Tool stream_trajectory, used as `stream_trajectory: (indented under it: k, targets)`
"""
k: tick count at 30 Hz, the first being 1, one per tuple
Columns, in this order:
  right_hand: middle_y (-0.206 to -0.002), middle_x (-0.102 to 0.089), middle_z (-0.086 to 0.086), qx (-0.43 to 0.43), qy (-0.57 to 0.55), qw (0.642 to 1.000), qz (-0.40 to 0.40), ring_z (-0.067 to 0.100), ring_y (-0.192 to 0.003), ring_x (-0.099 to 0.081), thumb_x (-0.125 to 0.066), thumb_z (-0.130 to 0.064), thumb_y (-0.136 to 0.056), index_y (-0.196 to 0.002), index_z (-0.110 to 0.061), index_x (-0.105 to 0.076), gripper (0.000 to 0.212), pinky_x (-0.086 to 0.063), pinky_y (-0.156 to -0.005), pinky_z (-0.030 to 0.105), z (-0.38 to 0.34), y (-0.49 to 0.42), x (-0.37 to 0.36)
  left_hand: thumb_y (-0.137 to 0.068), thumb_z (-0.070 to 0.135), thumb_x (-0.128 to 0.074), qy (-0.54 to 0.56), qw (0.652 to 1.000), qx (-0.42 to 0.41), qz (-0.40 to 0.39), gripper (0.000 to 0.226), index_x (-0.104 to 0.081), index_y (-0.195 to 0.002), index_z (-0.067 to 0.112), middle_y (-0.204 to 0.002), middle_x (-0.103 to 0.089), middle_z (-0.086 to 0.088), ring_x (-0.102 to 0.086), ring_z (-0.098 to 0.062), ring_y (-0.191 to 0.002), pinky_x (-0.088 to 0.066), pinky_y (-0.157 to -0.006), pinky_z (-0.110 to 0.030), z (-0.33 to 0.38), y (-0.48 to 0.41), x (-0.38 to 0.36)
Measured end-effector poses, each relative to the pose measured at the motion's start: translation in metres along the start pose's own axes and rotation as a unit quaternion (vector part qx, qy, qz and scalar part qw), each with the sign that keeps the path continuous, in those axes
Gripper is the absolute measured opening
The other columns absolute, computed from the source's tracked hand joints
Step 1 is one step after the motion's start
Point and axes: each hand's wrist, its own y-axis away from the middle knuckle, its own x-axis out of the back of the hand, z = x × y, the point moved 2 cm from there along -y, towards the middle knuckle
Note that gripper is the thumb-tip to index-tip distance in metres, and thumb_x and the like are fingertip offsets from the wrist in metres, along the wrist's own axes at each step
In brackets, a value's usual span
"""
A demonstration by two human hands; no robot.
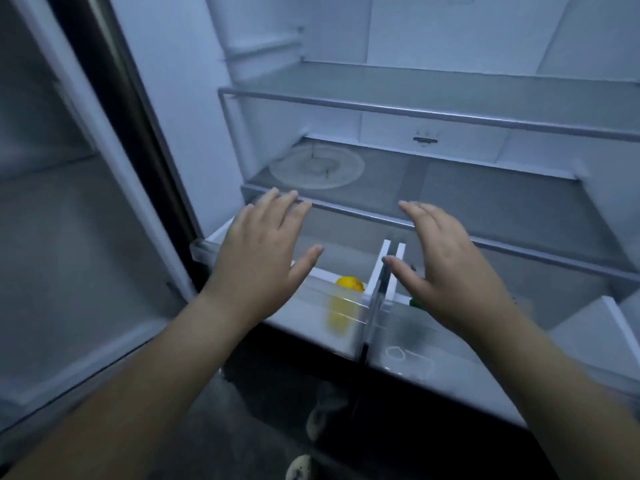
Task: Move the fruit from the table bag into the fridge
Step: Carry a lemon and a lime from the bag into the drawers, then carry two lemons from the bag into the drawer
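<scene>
I face the open fridge. Its two clear crisper drawers are pulled out below the lowest glass shelf [485, 199]. A yellow fruit [350, 283] lies in the left drawer [332, 327]. A small green thing [415, 302] shows in the right drawer [408, 341], mostly hidden by my right hand. My left hand [263, 251] hovers with straight, spread fingers above the left drawer and holds nothing. My right hand [443, 268] hovers the same way above the right drawer, also holding nothing. The table bag is out of view.
The left fridge door [69, 237] stands open with bare door bins. A round clear plate [317, 167] lies at the back left of the lowest shelf. An upper glass shelf [450, 98] sits above. Dark floor and a slipper [322, 417] show below.
</scene>
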Motion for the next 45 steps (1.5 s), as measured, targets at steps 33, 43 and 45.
stream_trajectory:
  k: [33,43,45]
  targets:
    - [-0.149,-0.034,-0.002,0.490,-0.214,0.817,-0.215,0.017,-0.137,-0.031,-0.050,-0.054,-0.082,-0.145,-0.024,-0.028,0.073,-0.033,-0.110,0.042,-0.608,0.134,-0.110,-0.083,0.039,-0.059,-0.244,0.795,0.556,0.027,0.049,-0.058,-0.126,0.015,-0.128,-0.059,-0.004,-0.054,-0.025,-0.120,-0.041,-0.098,-0.040,-0.186,0.543,0.296]
    - [-0.147,-0.036,0.003,0.600,-0.240,0.716,-0.264,0.020,-0.137,-0.030,-0.052,-0.047,-0.088,-0.144,-0.017,-0.032,0.067,-0.027,-0.111,0.032,-0.786,0.250,-0.168,-0.084,0.045,-0.048,-0.271,0.709,0.651,-0.002,0.055,-0.054,-0.129,0.014,-0.129,-0.057,-0.005,-0.052,-0.024,-0.121,-0.041,-0.097,-0.042,-0.208,0.719,0.349]
    - [-0.146,-0.038,0.004,0.617,-0.246,0.697,-0.270,0.021,-0.136,-0.032,-0.056,-0.044,-0.088,-0.143,-0.016,-0.033,0.066,-0.030,-0.108,0.033,-0.809,0.263,-0.176,-0.084,0.046,-0.046,-0.271,0.694,0.667,-0.008,0.057,-0.053,-0.130,0.014,-0.130,-0.056,-0.005,-0.051,-0.024,-0.121,-0.041,-0.098,-0.042,-0.210,0.743,0.354]
